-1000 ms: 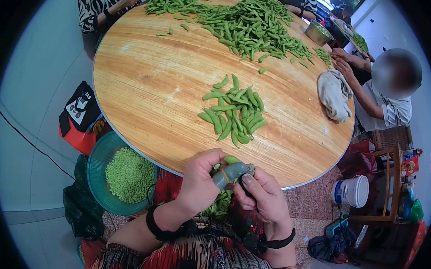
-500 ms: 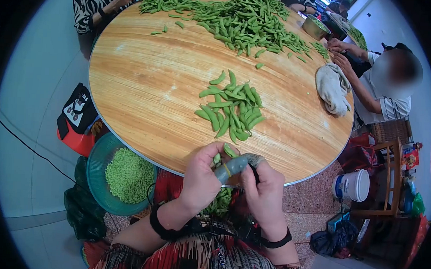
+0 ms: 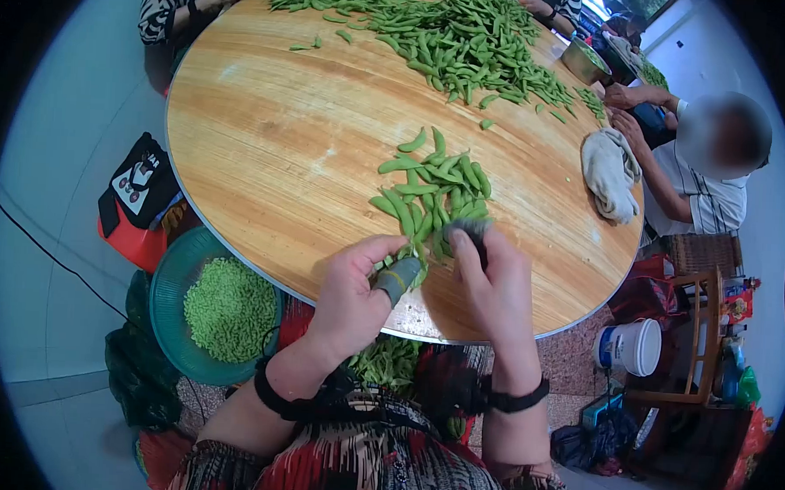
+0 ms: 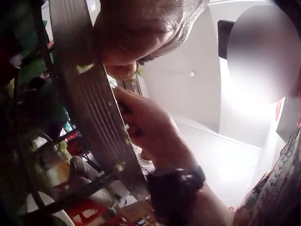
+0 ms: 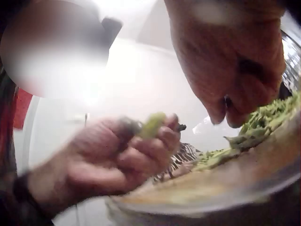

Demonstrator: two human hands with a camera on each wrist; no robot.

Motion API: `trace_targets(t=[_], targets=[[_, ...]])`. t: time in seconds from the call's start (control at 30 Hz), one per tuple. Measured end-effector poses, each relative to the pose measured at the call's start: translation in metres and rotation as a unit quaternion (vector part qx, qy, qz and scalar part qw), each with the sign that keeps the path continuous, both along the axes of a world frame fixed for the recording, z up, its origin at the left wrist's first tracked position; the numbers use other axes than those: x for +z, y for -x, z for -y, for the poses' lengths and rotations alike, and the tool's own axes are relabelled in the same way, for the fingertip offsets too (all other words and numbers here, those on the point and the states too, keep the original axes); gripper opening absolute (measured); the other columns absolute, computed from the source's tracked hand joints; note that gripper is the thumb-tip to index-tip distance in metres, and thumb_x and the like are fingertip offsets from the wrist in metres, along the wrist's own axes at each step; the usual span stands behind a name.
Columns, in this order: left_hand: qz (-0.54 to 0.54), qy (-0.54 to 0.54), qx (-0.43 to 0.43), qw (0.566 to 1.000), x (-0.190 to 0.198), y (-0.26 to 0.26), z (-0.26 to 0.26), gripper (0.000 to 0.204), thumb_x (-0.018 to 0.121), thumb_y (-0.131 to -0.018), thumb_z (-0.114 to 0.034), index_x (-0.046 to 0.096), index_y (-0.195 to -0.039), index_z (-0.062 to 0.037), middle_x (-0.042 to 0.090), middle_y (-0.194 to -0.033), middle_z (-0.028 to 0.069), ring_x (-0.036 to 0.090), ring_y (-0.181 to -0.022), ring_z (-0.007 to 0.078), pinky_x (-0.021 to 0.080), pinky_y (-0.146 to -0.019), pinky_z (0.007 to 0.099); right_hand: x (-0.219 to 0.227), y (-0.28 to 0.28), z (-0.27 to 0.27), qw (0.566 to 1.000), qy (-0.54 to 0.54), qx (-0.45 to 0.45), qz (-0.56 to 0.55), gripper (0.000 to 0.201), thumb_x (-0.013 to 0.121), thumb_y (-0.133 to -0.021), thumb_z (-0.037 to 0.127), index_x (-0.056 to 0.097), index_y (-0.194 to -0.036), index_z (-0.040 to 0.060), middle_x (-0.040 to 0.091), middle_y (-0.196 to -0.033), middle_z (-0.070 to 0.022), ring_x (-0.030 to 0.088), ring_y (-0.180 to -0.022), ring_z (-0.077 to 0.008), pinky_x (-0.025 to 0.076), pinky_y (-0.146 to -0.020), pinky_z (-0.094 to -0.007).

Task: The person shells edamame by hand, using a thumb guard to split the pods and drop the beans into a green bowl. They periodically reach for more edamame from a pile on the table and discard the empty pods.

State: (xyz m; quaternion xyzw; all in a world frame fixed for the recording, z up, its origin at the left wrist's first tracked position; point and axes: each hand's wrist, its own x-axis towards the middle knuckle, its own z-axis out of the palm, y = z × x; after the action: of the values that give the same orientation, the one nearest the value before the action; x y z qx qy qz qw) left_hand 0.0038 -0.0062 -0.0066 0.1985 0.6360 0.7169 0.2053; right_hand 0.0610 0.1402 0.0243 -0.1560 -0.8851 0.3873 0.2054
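My left hand (image 3: 351, 287) is over the near table edge and holds a green soybean pod (image 5: 153, 125), its thumb in a grey-green cover (image 3: 400, 279) with a yellow band. In the head view my right hand (image 3: 500, 280) is at the near right side of a small heap of soybean pods (image 3: 443, 181). A dark cover (image 3: 469, 233) wraps one of its fingers. The right wrist view shows this hand with bent fingers, tips close together; I cannot tell whether a pod is between them. The left wrist view has both hands beside the ridged table edge (image 4: 94, 99).
A large pile of pods (image 3: 471, 43) covers the far side of the round table (image 3: 265, 152). A cloth (image 3: 610, 174) lies at the right, near a seated person. Below left stands a green basket (image 3: 163, 323) of shelled beans (image 3: 232, 312); a white bucket (image 3: 629, 347) is at the right.
My right hand has left the left hand's fingers and moved forward to the small heap. The left hand stays near the table edge with a pod, its covered thumb now pointing up and right.
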Motion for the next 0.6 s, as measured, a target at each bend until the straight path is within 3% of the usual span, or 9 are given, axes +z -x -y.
trace_targets(t=[0.03, 0.1, 0.2, 0.3, 0.33, 0.4, 0.43, 0.5, 0.6], targets=[[0.043, -0.01, -0.026, 0.999, -0.002, 0.0, 0.003, 0.024, 0.052, -0.08, 0.007, 0.062, -0.101, 0.0009, 0.062, -0.084, 0.0011, 0.056, -0.078, 0.0087, 0.045, -0.072, 0.0208, -0.001, 0.006, -0.003, 1.0, -0.001, -0.001, -0.001, 0.019, 0.058, -0.085, 0.018, 0.054, -0.086, -0.0009, 0.056, -0.06, -0.0172, 0.059, -0.056, -0.0291, 0.044, -0.051, -0.0379], [0.087, -0.021, -0.051, 0.995, -0.004, -0.004, 0.007, 0.023, 0.051, -0.08, 0.008, 0.062, -0.1, 0.001, 0.062, -0.083, 0.0014, 0.057, -0.077, 0.0092, 0.045, -0.071, 0.021, -0.004, 0.015, -0.005, 0.965, -0.244, -0.012, 0.09, 0.017, 0.059, -0.082, 0.017, 0.054, -0.085, 0.0005, 0.058, -0.065, -0.0201, 0.058, -0.062, -0.0374, 0.045, -0.053, -0.0443], [-0.096, 0.053, -0.189, 0.976, 0.008, -0.013, 0.009, 0.027, 0.055, -0.081, 0.004, 0.062, -0.105, -0.0032, 0.062, -0.081, 0.0021, 0.058, -0.077, 0.0093, 0.046, -0.072, 0.0237, -0.01, 0.016, -0.009, 0.965, -0.237, -0.016, 0.107, 0.018, 0.061, -0.08, 0.017, 0.054, -0.085, 0.0009, 0.058, -0.066, -0.0207, 0.058, -0.063, -0.0385, 0.045, -0.054, -0.0461], [-0.133, 0.076, -0.188, 0.97, 0.01, -0.015, 0.009, 0.026, 0.06, -0.081, -0.001, 0.063, -0.107, -0.0048, 0.062, -0.081, 0.0022, 0.058, -0.079, 0.009, 0.046, -0.075, 0.0253, -0.019, 0.008, -0.021, 0.975, -0.221, -0.013, 0.01, 0.017, 0.061, -0.08, 0.016, 0.055, -0.085, 0.0002, 0.059, -0.063, -0.0169, 0.059, -0.058, -0.0312, 0.045, -0.051, -0.04], [-0.111, 0.049, -0.166, 0.979, 0.007, -0.013, 0.008, 0.03, 0.061, -0.083, -0.007, 0.06, -0.113, -0.0055, 0.061, -0.084, 0.0002, 0.054, -0.072, 0.0064, 0.045, -0.067, 0.0216, -0.015, 0.003, -0.024, 0.999, -0.009, -0.03, 0.019, 0.015, 0.06, -0.082, 0.015, 0.056, -0.085, 0.0003, 0.058, -0.062, -0.0109, 0.056, -0.054, -0.0232, 0.043, -0.049, -0.0342], [0.013, -0.008, -0.155, 0.988, 0.009, -0.006, 0.004, 0.032, 0.059, -0.084, -0.008, 0.057, -0.116, -0.0053, 0.059, -0.083, -0.0013, 0.05, -0.067, 0.0043, 0.041, -0.061, 0.0191, 0.003, -0.011, -0.024, 0.919, 0.395, -0.011, 0.012, 0.011, 0.057, -0.086, 0.012, 0.056, -0.088, 0.0012, 0.048, -0.059, 0.0039, 0.04, -0.046, -0.0028, 0.03, -0.039, -0.0185], [0.136, -0.065, -0.141, 0.978, 0.011, -0.004, 0.001, 0.034, 0.057, -0.086, -0.009, 0.055, -0.12, -0.005, 0.057, -0.082, -0.0028, 0.045, -0.063, 0.0022, 0.037, -0.056, 0.0167, 0.009, -0.017, -0.021, 0.919, 0.394, -0.012, 0.012, 0.011, 0.057, -0.086, 0.012, 0.056, -0.088, 0.0012, 0.048, -0.059, 0.0039, 0.04, -0.046, -0.0028, 0.03, -0.039, -0.0185], [0.203, -0.109, -0.143, 0.963, 0.015, -0.004, -0.009, 0.037, 0.053, -0.087, -0.006, 0.05, -0.124, -0.0032, 0.052, -0.079, -0.0055, 0.038, -0.059, -0.0006, 0.027, -0.051, 0.0143, 0.015, -0.026, -0.019, 0.773, 0.629, 0.028, 0.073, 0.007, 0.056, -0.086, 0.009, 0.055, -0.089, 0.0035, 0.045, -0.056, 0.0041, 0.031, -0.041, -0.0004, 0.021, -0.034, -0.0161], [0.267, -0.123, -0.157, 0.943, 0.015, 0.0, -0.02, 0.038, 0.051, -0.086, 0.0, 0.051, -0.124, -0.0024, 0.05, -0.077, -0.0054, 0.039, -0.06, -0.0002, 0.026, -0.049, 0.0146, 0.004, -0.026, -0.02, 0.723, 0.686, 0.069, 0.05, 0.009, 0.054, -0.087, 0.011, 0.052, -0.092, 0.0037, 0.043, -0.056, 0.0032, 0.028, -0.039, 0.0, 0.018, -0.032, -0.015]])
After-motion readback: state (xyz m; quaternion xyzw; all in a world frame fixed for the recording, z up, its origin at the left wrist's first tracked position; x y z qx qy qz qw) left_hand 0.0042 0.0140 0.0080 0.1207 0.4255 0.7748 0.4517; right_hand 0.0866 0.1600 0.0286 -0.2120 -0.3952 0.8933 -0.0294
